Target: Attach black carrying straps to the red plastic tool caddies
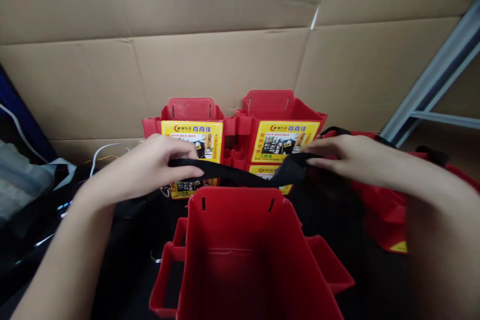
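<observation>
Head cam, L fingers (189, 172) + R fingers (325, 164) pinching blk strap (232, 174), flat, sagging mid-span, folded nr R

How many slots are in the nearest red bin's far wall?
2: left slot and right slot, near the upper corners of the far wall, below the black strap. None seems hidden.

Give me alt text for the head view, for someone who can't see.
A person's left hand and right hand hold a black strap near the far edge of an open red bin. Behind stand yellow-labelled red bins and a cardboard wall.
</observation>
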A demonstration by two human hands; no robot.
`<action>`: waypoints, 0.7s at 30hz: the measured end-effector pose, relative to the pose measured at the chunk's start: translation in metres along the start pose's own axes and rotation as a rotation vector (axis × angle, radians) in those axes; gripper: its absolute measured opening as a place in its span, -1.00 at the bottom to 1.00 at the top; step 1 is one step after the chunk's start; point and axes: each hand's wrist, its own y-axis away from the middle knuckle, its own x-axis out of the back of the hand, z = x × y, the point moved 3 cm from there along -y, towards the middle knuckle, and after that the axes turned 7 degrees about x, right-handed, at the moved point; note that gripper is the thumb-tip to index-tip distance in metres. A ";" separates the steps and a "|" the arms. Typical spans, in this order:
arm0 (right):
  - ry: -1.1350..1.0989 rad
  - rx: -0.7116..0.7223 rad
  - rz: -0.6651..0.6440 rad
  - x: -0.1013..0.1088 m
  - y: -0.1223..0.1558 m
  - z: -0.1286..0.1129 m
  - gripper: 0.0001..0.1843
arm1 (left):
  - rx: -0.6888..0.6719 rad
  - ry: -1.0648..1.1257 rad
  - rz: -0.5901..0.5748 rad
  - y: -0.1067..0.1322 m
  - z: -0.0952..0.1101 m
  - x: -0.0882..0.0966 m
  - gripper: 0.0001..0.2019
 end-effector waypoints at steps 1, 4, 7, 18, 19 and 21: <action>-0.066 0.003 -0.138 -0.013 -0.003 -0.019 -0.80 | -0.046 -0.014 0.013 -0.004 0.007 -0.006 -0.77; -0.393 0.049 -0.215 -0.040 -0.012 -0.075 -0.67 | -0.122 -0.034 0.129 -0.016 0.023 -0.024 -0.85; -0.502 0.061 -0.326 -0.056 -0.013 -0.094 -0.65 | -0.112 -0.037 0.150 -0.021 0.023 -0.035 -0.87; -0.614 -0.019 -0.463 -0.064 -0.012 -0.078 -0.55 | -0.043 0.017 0.123 -0.024 0.010 -0.041 -0.90; -0.643 -0.063 -0.473 -0.068 -0.011 -0.082 -0.54 | -0.054 0.022 0.112 -0.025 0.011 -0.044 -0.91; -0.732 -0.146 -0.513 -0.075 -0.008 -0.087 -0.59 | -0.062 0.018 0.078 -0.027 0.008 -0.046 -0.94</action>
